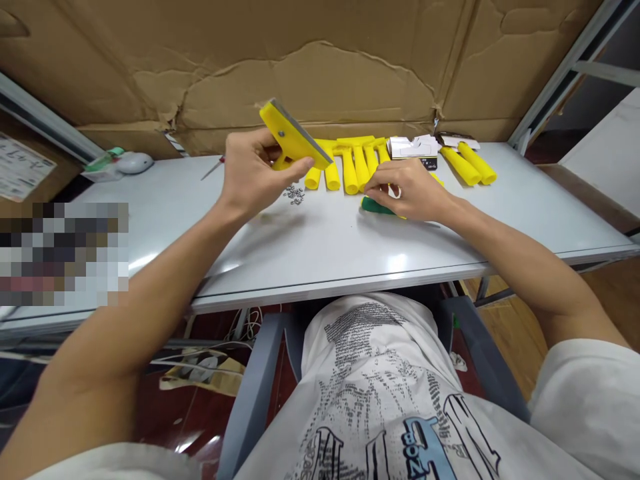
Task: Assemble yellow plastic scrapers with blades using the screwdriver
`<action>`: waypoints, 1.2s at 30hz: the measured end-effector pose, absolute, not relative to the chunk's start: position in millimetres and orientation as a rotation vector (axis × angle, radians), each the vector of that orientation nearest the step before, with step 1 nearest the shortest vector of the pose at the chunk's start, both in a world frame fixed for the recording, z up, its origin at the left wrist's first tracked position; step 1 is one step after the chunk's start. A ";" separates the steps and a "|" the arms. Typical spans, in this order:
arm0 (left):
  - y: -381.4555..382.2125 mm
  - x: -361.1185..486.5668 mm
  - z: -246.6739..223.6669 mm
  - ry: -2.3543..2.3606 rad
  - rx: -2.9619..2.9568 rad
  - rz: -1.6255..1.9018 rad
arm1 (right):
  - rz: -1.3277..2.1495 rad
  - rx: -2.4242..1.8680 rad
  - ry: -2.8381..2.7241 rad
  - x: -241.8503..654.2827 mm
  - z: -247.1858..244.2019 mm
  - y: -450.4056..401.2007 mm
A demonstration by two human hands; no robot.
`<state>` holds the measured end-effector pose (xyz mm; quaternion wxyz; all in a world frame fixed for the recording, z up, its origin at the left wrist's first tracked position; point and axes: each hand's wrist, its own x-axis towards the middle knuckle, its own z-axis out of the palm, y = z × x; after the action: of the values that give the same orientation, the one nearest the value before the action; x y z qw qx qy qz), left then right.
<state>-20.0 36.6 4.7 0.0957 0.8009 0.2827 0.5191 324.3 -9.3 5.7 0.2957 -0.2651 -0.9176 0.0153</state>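
My left hand [255, 167] holds a yellow scraper [293, 137] up above the table, its grey-edged head tilted and a screw showing in its face. Below it lies a small pile of screws [295, 194]. Over the table to the right, my right hand [407, 190] has thumb and fingers pinched together; whatever may be between the tips is too small to tell. A green-handled tool [376, 206] lies under that hand. Several yellow scraper parts [351, 175] are lined up behind, between the two hands.
Two yellow handles [467, 165] lie at the right beside white packaging [414, 147]. A red-handled screwdriver [213, 168] and a green and white item [107, 165] with a grey mouse [135, 163] are at the left. Cardboard [300, 73] stands behind the white table [320, 250].
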 end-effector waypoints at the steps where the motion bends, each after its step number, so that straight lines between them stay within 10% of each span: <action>1: 31.8 -16.5 5.9 0.876 2.340 1.477 | 0.042 -0.698 -2.436 324.0 5.4 -9.6; 23: -22.6 23.6 16.6 0.689 2.162 1.137 | 0.846 -0.580 -1.929 296.9 6.2 -37.1; 36: -24.8 33.4 11.9 0.705 2.063 1.140 | 0.656 -0.620 -1.966 289.0 -6.6 -42.0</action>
<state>33.4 -24.8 11.9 0.3343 0.7903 0.2701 0.4367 289.0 -42.0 -6.6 0.4697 -0.2529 -0.8023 0.2678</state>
